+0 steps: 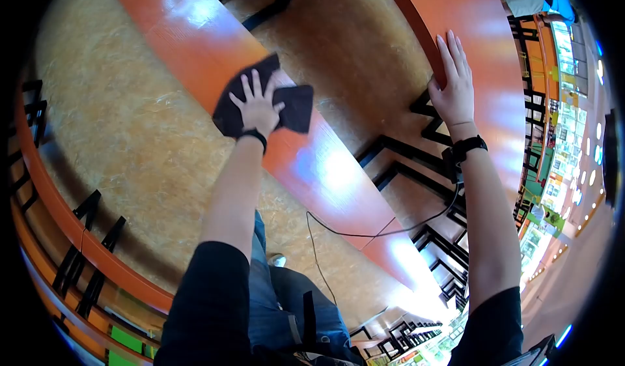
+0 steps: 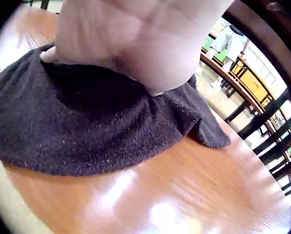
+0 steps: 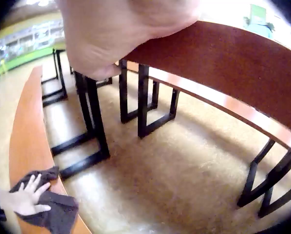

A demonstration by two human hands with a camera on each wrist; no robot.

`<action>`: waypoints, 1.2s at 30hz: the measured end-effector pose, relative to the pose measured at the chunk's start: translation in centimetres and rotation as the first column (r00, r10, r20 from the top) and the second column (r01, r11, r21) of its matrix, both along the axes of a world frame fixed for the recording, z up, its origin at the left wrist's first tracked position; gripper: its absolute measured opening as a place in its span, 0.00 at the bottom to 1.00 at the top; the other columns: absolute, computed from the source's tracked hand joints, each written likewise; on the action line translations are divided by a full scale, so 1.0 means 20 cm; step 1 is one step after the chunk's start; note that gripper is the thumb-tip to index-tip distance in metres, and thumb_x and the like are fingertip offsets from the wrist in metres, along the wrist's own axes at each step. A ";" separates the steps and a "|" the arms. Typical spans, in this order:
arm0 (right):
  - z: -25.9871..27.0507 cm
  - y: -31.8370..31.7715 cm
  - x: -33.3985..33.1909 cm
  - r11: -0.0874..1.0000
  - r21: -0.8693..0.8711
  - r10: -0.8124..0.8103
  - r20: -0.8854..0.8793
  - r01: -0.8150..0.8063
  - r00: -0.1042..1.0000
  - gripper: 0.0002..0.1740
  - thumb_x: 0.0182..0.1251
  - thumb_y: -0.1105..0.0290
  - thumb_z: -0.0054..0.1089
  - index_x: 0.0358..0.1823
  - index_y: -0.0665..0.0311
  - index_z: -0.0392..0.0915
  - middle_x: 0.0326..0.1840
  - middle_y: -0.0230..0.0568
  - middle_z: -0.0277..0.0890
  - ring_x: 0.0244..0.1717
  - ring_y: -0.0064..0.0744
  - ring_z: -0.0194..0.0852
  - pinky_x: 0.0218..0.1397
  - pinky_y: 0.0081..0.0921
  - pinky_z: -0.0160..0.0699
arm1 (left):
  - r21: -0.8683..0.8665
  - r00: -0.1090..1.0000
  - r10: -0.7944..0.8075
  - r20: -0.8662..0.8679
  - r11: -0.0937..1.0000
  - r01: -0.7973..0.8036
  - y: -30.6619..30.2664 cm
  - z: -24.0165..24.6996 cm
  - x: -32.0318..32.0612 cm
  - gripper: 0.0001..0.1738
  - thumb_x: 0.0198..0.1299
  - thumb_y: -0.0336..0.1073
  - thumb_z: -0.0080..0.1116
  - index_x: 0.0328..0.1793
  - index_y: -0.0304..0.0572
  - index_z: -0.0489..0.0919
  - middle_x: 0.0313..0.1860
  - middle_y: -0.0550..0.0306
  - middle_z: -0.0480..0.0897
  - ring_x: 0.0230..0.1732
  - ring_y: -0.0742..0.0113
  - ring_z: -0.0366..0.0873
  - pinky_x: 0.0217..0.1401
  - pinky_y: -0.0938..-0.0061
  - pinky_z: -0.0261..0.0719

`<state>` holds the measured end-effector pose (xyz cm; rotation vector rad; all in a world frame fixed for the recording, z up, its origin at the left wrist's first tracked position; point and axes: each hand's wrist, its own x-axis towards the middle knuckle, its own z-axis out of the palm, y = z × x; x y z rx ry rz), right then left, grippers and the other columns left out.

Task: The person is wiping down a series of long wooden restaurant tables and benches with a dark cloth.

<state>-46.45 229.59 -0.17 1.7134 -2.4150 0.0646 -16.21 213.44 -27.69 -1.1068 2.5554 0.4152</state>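
In the head view my left hand [image 1: 259, 111] lies spread over a dark brown cloth [image 1: 296, 109], pressing it onto the orange-brown wooden bench [image 1: 189, 60]. The cloth hangs past both long edges of the bench. Up close in the left wrist view, the fuzzy cloth [image 2: 101, 136] bunches in folds beneath the palm [image 2: 131, 39]. My right hand [image 1: 454, 89] rests with straight fingers on the edge of the higher table [image 1: 485, 73], its thumb apart from the fingers. It holds nothing.
Black metal legs [image 1: 407, 154] stand between bench and table. A thin black cable [image 1: 384, 234] runs from the right wrist across the bench. Another curved bench [image 1: 78, 229] stands to the left. A person [image 1: 553, 1] is at the far upper right.
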 end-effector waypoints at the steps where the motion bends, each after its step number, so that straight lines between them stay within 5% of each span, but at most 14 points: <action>1: 0.01 0.01 0.00 1.000 -0.007 0.009 0.019 -0.009 1.000 0.50 0.55 0.81 0.62 0.83 0.49 0.61 0.88 0.44 0.53 0.88 0.48 0.49 0.87 0.47 0.54 | -0.030 1.000 0.009 0.019 1.000 -0.008 -0.06 -0.03 -0.05 0.49 0.69 0.68 0.54 0.91 0.69 0.48 0.92 0.45 0.37 0.90 0.34 0.33 0.76 0.15 0.48; 5: 0.00 0.02 0.00 0.999 -0.035 0.027 0.019 -0.027 0.999 0.48 0.55 0.83 0.60 0.82 0.48 0.64 0.87 0.44 0.56 0.87 0.47 0.51 0.86 0.47 0.56 | -0.056 0.995 0.077 0.071 0.996 -0.073 -0.13 -0.02 -0.18 0.55 0.65 0.75 0.53 0.91 0.66 0.47 0.91 0.40 0.36 0.89 0.28 0.33 0.74 0.13 0.51; 10: -0.02 0.00 0.03 1.000 -0.028 -0.003 -0.014 0.003 1.000 0.51 0.58 0.80 0.66 0.84 0.42 0.60 0.87 0.43 0.56 0.86 0.50 0.52 0.87 0.47 0.54 | -0.140 0.977 0.184 -0.104 0.970 -0.198 0.19 -0.10 -0.17 0.55 0.63 0.76 0.55 0.89 0.59 0.55 0.89 0.34 0.44 0.88 0.26 0.38 0.72 0.11 0.50; 15: -0.05 -0.02 0.04 0.998 -0.048 -0.027 -0.008 0.026 1.000 0.49 0.61 0.77 0.67 0.83 0.40 0.59 0.86 0.42 0.57 0.85 0.49 0.54 0.88 0.47 0.53 | 0.069 0.994 0.107 -0.006 0.992 -0.106 0.62 0.03 -0.11 0.61 0.58 0.77 0.60 0.90 0.56 0.52 0.90 0.32 0.35 0.88 0.24 0.28 0.70 0.08 0.47; 25: -0.10 -0.07 0.03 0.993 -0.114 0.039 0.018 -0.037 0.999 0.48 0.64 0.75 0.66 0.85 0.42 0.57 0.86 0.46 0.56 0.86 0.51 0.53 0.87 0.48 0.53 | 0.210 0.998 -0.018 0.052 0.978 0.007 1.52 0.12 0.20 0.68 0.47 0.71 0.74 0.90 0.58 0.53 0.90 0.32 0.39 0.88 0.24 0.34 0.75 0.12 0.45; 29: -0.10 -0.09 0.04 1.000 0.000 0.017 -0.130 -0.017 0.991 0.50 0.65 0.78 0.64 0.87 0.46 0.52 0.88 0.50 0.51 0.87 0.54 0.49 0.88 0.48 0.50 | 0.366 0.970 -0.244 0.007 0.903 0.224 1.86 0.07 0.39 0.67 0.45 0.64 0.79 0.89 0.65 0.54 0.91 0.37 0.39 0.89 0.27 0.34 0.77 0.14 0.43; 33: -0.10 -0.11 0.03 0.998 -0.043 0.031 -0.142 -0.038 0.989 0.48 0.64 0.81 0.62 0.85 0.48 0.55 0.87 0.55 0.51 0.86 0.58 0.51 0.88 0.49 0.50 | 0.377 0.966 -0.259 0.002 0.895 0.239 1.70 0.13 0.29 0.59 0.52 0.60 0.75 0.89 0.64 0.57 0.91 0.40 0.38 0.90 0.31 0.32 0.80 0.16 0.36; 36: -0.12 -0.09 0.01 0.995 -0.069 0.057 -0.164 -0.069 0.985 0.45 0.65 0.76 0.62 0.84 0.55 0.57 0.86 0.59 0.53 0.85 0.61 0.52 0.88 0.49 0.49 | 0.165 0.987 -0.137 -0.083 0.975 0.149 1.31 0.12 0.11 0.52 0.61 0.59 0.66 0.89 0.59 0.57 0.91 0.38 0.36 0.90 0.30 0.31 0.80 0.17 0.36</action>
